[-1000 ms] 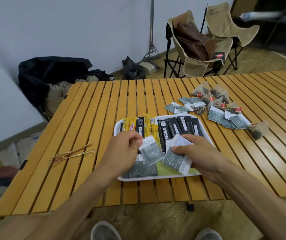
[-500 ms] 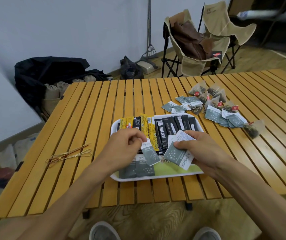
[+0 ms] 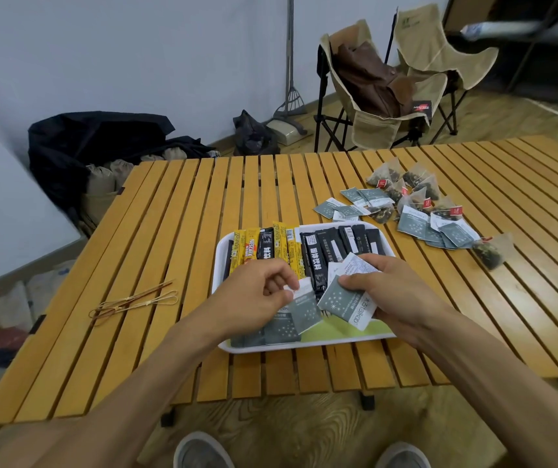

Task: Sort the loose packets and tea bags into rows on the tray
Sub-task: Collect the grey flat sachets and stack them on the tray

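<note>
— What are you holding over the white tray?

— Your left hand pinches one grey packet by its top edge. Your right hand grips a small stack of grey packets.

— And the rest?

— Yellow and black stick packets lie in a row just beyond your hands. Loose packets and tea bags sit on the desk, beyond your right hand.

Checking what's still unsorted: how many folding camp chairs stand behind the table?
2. One beige chair stands just beyond the table's far edge with a brown bag on its seat; the second beige chair stands right of it, slightly further back. None seem hidden.
</note>
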